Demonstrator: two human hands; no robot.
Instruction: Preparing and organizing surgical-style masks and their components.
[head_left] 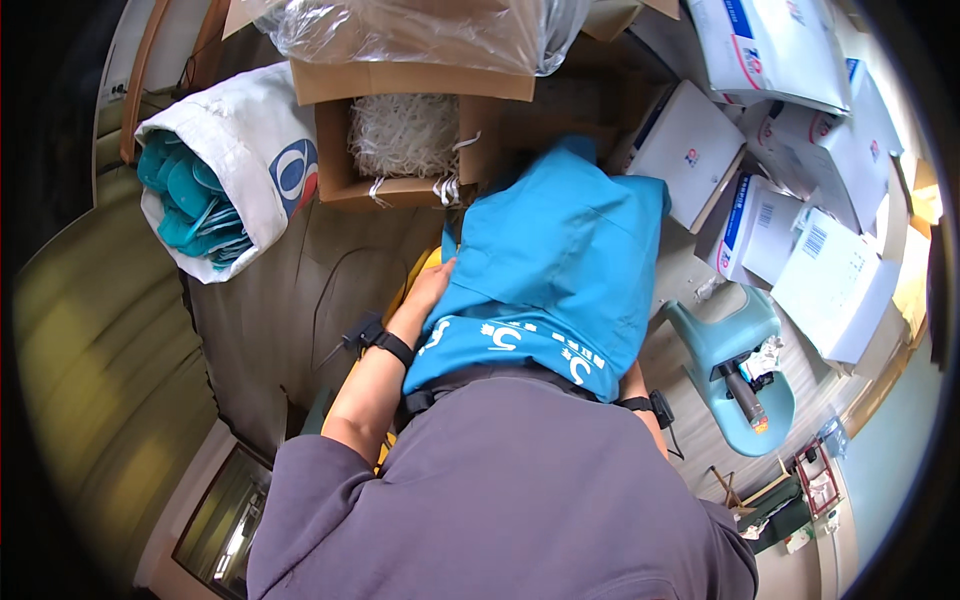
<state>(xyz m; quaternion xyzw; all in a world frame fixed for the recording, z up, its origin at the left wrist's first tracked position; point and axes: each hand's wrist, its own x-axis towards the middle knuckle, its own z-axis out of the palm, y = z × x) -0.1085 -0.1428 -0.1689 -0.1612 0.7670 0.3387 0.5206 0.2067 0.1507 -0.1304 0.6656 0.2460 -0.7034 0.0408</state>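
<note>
A large blue cloth (555, 245) with white printing along its near end lies spread over my lap. I cannot tell whether it is an apron or a bag. My left hand (430, 286) is at its left edge, fingers curled in against the cloth, fingertips partly hidden by it. A narrow blue strap hangs beside those fingers. Only my right forearm shows, at the cloth's near right corner; my right hand is out of sight behind the cloth. Each wrist wears a black band with a small device.
Beyond the cloth stands an open cardboard box (385, 190) holding pale shredded filler, with clear plastic above. A white sack (255, 150) of teal pieces lies far left. White cartons (690, 155) are piled far right, near a light-blue stool (725, 325) bearing a dark handheld tool (742, 392).
</note>
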